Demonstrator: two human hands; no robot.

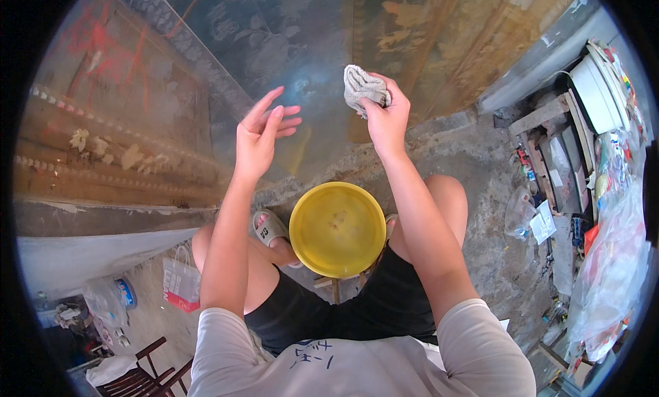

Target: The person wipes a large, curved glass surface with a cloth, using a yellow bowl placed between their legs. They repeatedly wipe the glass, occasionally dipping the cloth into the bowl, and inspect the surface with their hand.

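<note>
A folded grey-white cloth (360,85) is gripped in my right hand (388,116), its thumb pressed on the near side. My left hand (262,132) is raised with fingers apart and nothing in it. Both hands are in front of a large patterned panel (278,42), glossy and dark, with pale flower and leaf shapes. Whether the cloth touches that surface, I cannot tell. Between my knees stands a round yellow basin (337,229) with what looks like cloudy water and a few dark bits at its middle.
Left of the dark panel is a brown panel (128,114) with red marks. A wooden rack (545,111) with a white tub (600,93) and plastic bags (612,273) lines the right. A paper bag (183,281) and a wooden chair (139,376) are at lower left.
</note>
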